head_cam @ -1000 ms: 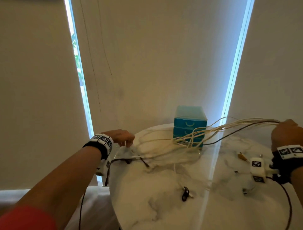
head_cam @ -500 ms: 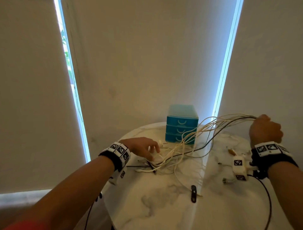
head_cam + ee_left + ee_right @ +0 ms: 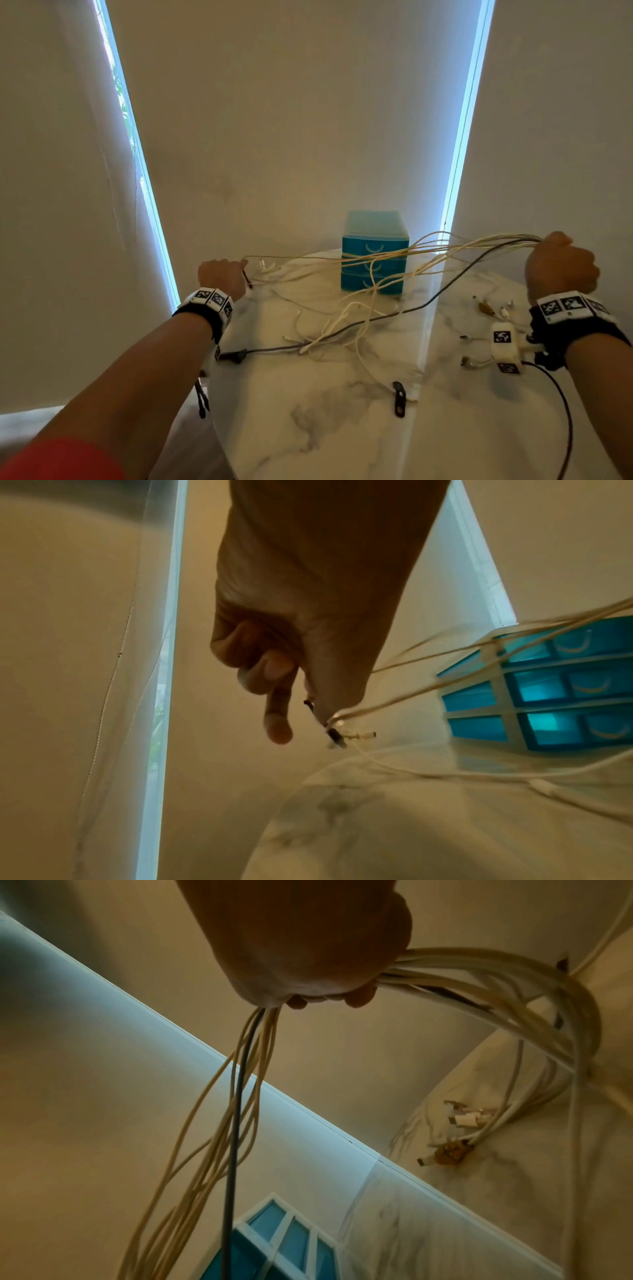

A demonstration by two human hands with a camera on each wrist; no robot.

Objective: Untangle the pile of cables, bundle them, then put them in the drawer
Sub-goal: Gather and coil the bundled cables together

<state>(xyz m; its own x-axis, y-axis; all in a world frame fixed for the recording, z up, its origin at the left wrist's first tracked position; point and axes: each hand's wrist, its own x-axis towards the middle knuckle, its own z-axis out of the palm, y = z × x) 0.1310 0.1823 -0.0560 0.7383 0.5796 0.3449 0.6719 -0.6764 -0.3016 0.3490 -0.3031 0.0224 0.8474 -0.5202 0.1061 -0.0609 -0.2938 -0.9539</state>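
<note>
since half a second ago the left hand (image 3: 222, 278) has moved from the slack pile toward the far left edge of the surface (image 3: 342, 428), drawing the cables (image 3: 376, 263) taut. it pinches several plug ends. the right hand (image 3: 561, 265), a raised fist at far right, grips the bundled cables. the blue drawer unit (image 3: 375, 253) stands at the far side, its drawers closed, strands crossing its front.

Round white marble-patterned bench (image 3: 342, 428) with grey veining, pale beige roller blinds (image 3: 291, 120) hung behind it, two narrow bright gaps (image 3: 460, 137) of daylight showed between the blinds, greenery glimpsed through the left gap (image 3: 123, 99), dim warm light over the room
</note>
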